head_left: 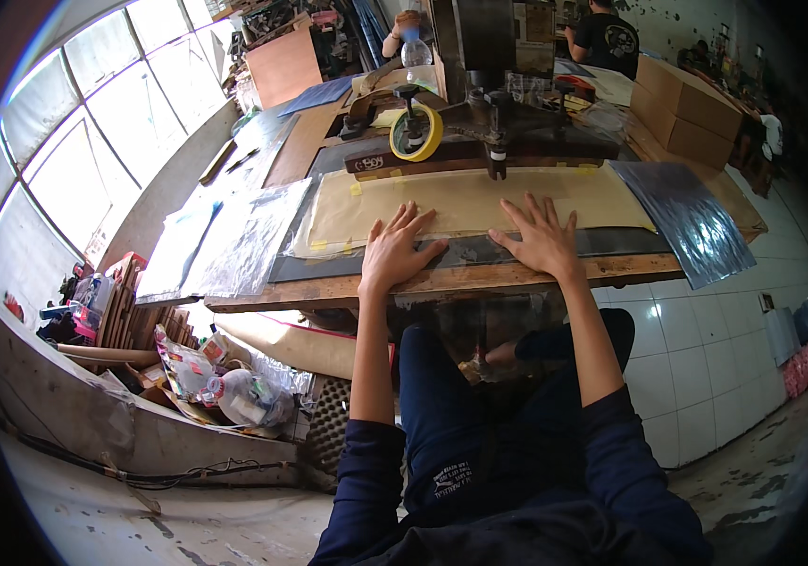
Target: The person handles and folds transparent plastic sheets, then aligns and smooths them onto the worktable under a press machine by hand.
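Both of my hands lie flat with fingers spread on a long tan sheet (465, 195), which has bits of yellow tape along its edges. My left hand (398, 249) rests on the sheet's near edge, left of the middle. To its right, my right hand (542, 236) presses on the same edge, thumb pointing inward. Neither hand holds anything. Under the sheet is a dark board (328, 268) on a wooden table. Just beyond the sheet stands a dark machine bar (536, 151) with a roll of yellow tape (432, 134) hanging at its left.
Clear plastic sheets (251, 236) lie at the table's left, and a shiny bluish sheet (682, 222) overhangs its right edge. Cardboard boxes (682, 111) stand at the back right. Bagged scrap (248, 396) is heaped at lower left. Another person (604, 42) is at the far end.
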The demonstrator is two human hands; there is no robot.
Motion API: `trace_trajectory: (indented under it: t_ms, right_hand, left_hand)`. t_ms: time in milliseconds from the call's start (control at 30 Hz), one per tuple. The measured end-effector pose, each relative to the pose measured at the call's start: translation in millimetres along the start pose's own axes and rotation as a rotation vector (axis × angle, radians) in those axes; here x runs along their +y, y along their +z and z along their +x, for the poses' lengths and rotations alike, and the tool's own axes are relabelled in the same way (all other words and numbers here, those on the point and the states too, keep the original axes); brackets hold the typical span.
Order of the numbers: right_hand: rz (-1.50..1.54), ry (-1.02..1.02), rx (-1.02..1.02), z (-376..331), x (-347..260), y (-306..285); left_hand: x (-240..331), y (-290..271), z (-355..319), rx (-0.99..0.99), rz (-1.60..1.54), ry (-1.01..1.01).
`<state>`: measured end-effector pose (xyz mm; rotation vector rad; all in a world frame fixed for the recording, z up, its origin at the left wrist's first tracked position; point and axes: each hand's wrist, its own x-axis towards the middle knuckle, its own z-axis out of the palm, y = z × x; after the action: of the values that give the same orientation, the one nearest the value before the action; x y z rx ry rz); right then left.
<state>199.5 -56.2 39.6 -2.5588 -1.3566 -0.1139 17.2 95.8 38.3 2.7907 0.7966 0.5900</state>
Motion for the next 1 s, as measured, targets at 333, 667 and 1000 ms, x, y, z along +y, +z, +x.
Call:
trace_trajectory:
  t_ms: [333, 667, 1000]
  right_hand:
    - [0.004, -0.012, 0.020, 1.2, 1.6, 0.1]
    - [-0.006, -0.030, 0.058, 0.6, 2.4, 0.5]
    - [-0.009, -0.026, 0.063, 0.0, 0.5, 1.0]
  left_hand:
    - [2.4, -0.6, -0.4, 0.003, -0.014, -0.011]
    - [0.9, 1.0, 0.0, 0.048, -0.029, 0.007]
    - [0.3, -0.4, 0.2, 0.036, -0.017, -0.002]
